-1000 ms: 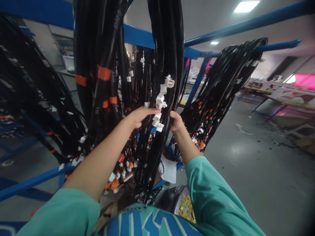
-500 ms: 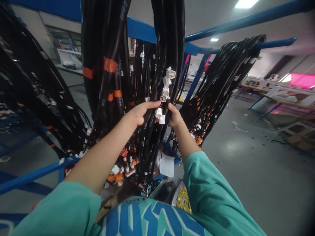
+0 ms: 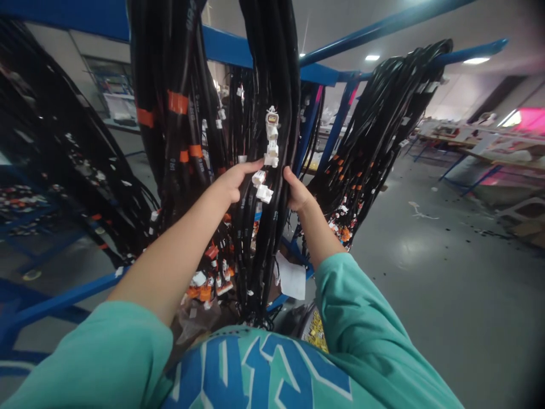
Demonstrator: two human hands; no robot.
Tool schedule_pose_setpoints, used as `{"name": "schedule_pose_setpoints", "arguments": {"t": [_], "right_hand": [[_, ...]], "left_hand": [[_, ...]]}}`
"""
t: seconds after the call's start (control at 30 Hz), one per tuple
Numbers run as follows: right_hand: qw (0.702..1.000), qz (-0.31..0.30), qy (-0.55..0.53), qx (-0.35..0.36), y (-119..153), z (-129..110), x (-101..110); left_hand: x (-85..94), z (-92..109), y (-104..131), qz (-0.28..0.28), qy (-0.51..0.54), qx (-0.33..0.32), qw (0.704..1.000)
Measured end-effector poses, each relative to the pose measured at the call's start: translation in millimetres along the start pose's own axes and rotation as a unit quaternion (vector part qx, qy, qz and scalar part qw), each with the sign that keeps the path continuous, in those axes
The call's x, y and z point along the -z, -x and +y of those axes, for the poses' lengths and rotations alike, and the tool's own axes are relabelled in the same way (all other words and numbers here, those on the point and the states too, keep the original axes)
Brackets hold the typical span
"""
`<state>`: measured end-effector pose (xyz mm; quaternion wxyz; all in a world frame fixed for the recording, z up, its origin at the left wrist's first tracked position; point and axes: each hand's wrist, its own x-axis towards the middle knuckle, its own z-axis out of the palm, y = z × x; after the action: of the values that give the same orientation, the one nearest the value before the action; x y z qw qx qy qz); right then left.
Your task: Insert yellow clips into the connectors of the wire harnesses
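A thick bundle of black cables (image 3: 276,68) hangs in front of me, with several white connectors (image 3: 271,145) in a column along its front. My left hand (image 3: 236,180) is wrapped round the bundle's left side, its thumb close to the connectors. On the right side, my right hand (image 3: 296,188) grips the same bundle, thumb in front. The fingers of both hands are mostly hidden behind the cables. Left of it hangs another black bundle with orange tape bands (image 3: 177,103).
A blue rack bar (image 3: 383,31) runs across the top right, holding more black cables (image 3: 395,102). A lower blue bar (image 3: 72,296) is at left. Orange and white connectors (image 3: 208,288) hang low. A container of yellow parts (image 3: 315,332) and a white sheet (image 3: 292,278) are below.
The view has shifted a little. The held bundle and both hands appear slightly further left and higher, and the white connectors have turned into a straighter column.
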<state>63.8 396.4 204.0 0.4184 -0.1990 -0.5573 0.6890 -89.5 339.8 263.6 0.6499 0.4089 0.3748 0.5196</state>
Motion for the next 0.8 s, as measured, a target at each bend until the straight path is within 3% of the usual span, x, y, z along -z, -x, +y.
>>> {"name": "schedule_pose_setpoints", "arguments": {"t": [0.33,0.63,0.8], "right_hand": [[1.0,-0.012,-0.023,0.012,12,-4,-6],[0.999,0.001,-0.048,0.016,9,-3,-11],[0.997,0.01,-0.067,0.033,5,-2,-15]], "left_hand": [[-1.3,-6,0,-0.002,-0.015,-0.001,1.0],[0.1,-17,-7,0.014,-0.037,-0.087,0.995],[9.1,-24,-8,-0.033,-0.065,-0.06,0.995]]}}
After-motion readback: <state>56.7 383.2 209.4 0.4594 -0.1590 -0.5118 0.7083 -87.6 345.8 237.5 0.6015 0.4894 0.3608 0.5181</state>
